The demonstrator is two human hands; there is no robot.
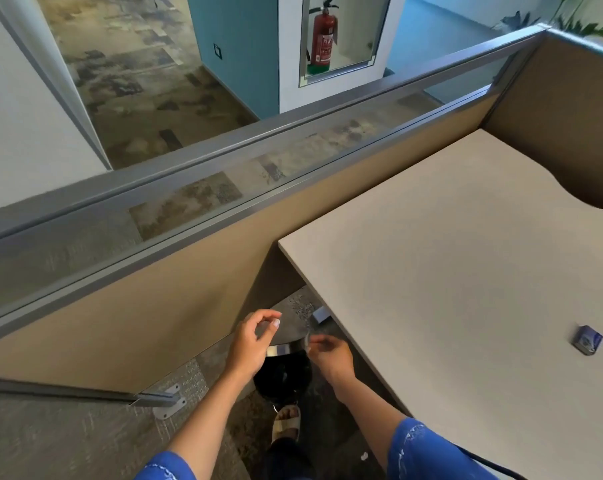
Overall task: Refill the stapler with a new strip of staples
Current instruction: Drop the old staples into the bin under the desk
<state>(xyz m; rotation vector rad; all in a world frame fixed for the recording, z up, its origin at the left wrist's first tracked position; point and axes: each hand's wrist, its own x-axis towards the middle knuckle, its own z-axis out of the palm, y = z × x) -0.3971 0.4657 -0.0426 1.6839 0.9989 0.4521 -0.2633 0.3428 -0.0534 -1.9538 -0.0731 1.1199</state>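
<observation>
Fingers [262,313] of the left hand [249,344] are loosely curved, the forefinger and thumb tips near each other but apart, with nothing between them. Fingers [322,341] of the right hand [329,356] are bunched together toward the left hand, and a pale translucent smear [308,338] shows at their tips; it is too blurred to tell what it is or whether the fingers really have hold of it. Both hands hang in the air close together, not touching, above a round black waste bin with a shiny metal rim [280,349] that stands on the mottled grey carpet floor [68,438], just beside the near left edge of a pale beige laminate table [449,254]. On that table, well apart from both hands and out to the right, lies a small blue and grey packet [587,339], flat on the surface; its print is too small to read. Both forearms come out of bright blue short sleeves [428,452]. Below the bin a foot in a light open sandal [286,422] rests on the carpet. A tan office partition with a grey metal frame and a glass strip [189,289] runs behind the bin and along the far edge of the table. Beyond it, a red fire extinguisher [324,36] stands in a white recess in the wall.
</observation>
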